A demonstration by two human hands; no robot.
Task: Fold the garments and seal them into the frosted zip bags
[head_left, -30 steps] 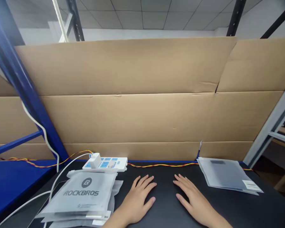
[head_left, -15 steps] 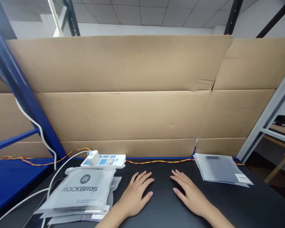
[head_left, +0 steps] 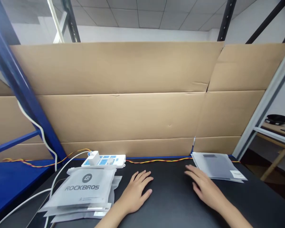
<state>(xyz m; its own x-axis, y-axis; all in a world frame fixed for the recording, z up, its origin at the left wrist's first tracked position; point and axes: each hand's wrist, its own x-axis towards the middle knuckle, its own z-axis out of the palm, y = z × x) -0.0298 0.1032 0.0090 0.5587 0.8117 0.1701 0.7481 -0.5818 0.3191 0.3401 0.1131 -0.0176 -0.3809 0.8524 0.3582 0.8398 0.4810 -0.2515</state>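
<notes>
My left hand (head_left: 137,192) lies palm down on the black tabletop (head_left: 165,202), fingers spread and holding nothing. Just to its left is a stack of frosted plastic bags (head_left: 85,186), the top one printed ROCKBROS. My right hand (head_left: 202,186) is open too, palm down over the table with its thumb apart from the fingers. It is close to the left edge of a few flat frosted bags (head_left: 217,166) with a white label at one corner. Whether the right hand touches them I cannot tell.
Behind the stack lies a white power strip (head_left: 116,161) with a charger (head_left: 94,157) and a white cable (head_left: 59,174). Twisted red-yellow wire (head_left: 156,160) runs along the back edge. A cardboard wall (head_left: 133,117) closes the rear, between a blue post (head_left: 28,95) and a grey post (head_left: 256,114).
My right hand has moved right, toward the flat bags on the right. My left hand stays in place. The view has shifted slightly.
</notes>
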